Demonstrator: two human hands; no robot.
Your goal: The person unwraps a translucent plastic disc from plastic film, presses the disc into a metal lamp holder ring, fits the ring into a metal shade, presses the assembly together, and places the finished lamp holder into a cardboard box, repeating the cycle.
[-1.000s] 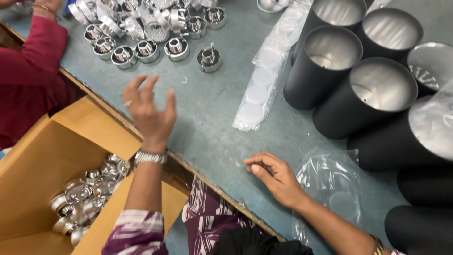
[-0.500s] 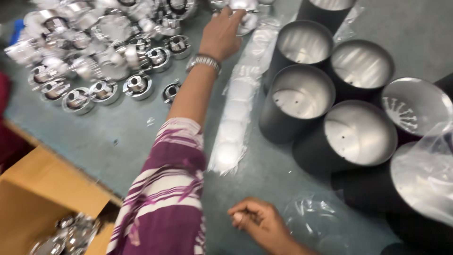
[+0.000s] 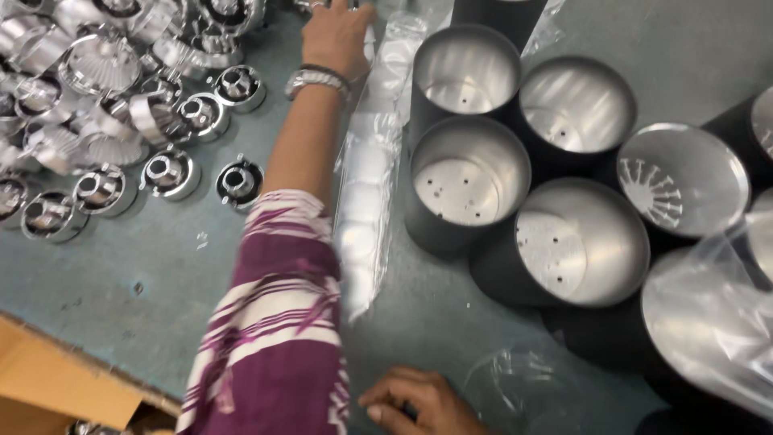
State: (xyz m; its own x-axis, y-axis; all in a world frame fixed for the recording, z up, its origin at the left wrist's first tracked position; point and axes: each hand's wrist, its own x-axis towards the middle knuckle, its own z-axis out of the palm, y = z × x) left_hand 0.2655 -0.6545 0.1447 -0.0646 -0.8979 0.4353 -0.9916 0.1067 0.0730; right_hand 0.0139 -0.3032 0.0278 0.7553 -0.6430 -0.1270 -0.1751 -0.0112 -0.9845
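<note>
My left hand [image 3: 338, 36] is stretched far forward to the top edge of the view, over the upper end of a long clear plastic sleeve [image 3: 366, 201]. Its fingertips are cut off by the frame, so what they touch is hidden. A metal watch [image 3: 316, 79] is on that wrist, and a purple striped sleeve [image 3: 274, 322] covers the arm. My right hand [image 3: 419, 403] rests low on the grey-green table [image 3: 161, 274] with its fingers curled, beside a crumpled clear plastic bag [image 3: 523, 387]. Nothing shows between its fingers.
Several black cylinders with silvery insides [image 3: 467, 181] stand packed together on the right. One at the right edge is wrapped in clear plastic [image 3: 717, 314]. Several shiny chrome ring parts [image 3: 169, 173] crowd the upper left. A cardboard box corner [image 3: 48, 387] sits at the bottom left.
My left arm has swung from above the cardboard box up and forward to the far end of the plastic sleeve. The view has shifted right. My right hand has stayed on the table.
</note>
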